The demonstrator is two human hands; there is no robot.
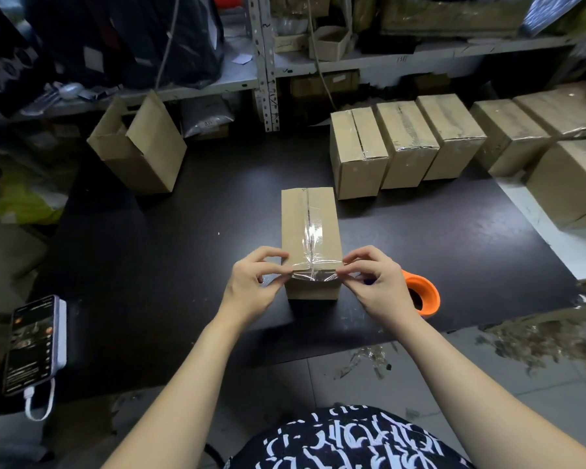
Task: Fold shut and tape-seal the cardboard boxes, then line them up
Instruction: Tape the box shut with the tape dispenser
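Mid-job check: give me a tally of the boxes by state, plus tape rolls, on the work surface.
Closed boxes in the row at right: 6
Centre box, tape strip pinched by left hand and right hand: 1
Open box at left: 1
Orange tape roll: 1
Total: 9
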